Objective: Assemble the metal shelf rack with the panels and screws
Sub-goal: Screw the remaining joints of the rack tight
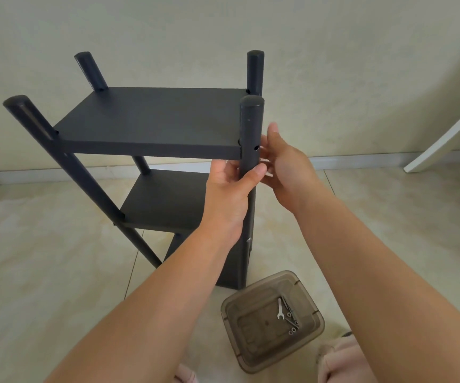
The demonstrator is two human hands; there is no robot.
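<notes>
A black metal shelf rack stands upright on the tiled floor, with a top panel (151, 123), a middle panel (168, 200) and round posts at the corners. My left hand (231, 186) grips the near right post (251, 128) just below the top panel. My right hand (284, 164) is at the right side of the same post, fingers curled near an empty screw hole; whether it pinches a screw is hidden. A screw head shows lower on this post.
A brown translucent plastic box (253, 341) lies on the floor near my feet, holding a small wrench (280, 309), screws and nuts. A white furniture leg (444, 136) leans at the right. The beige wall is right behind the rack.
</notes>
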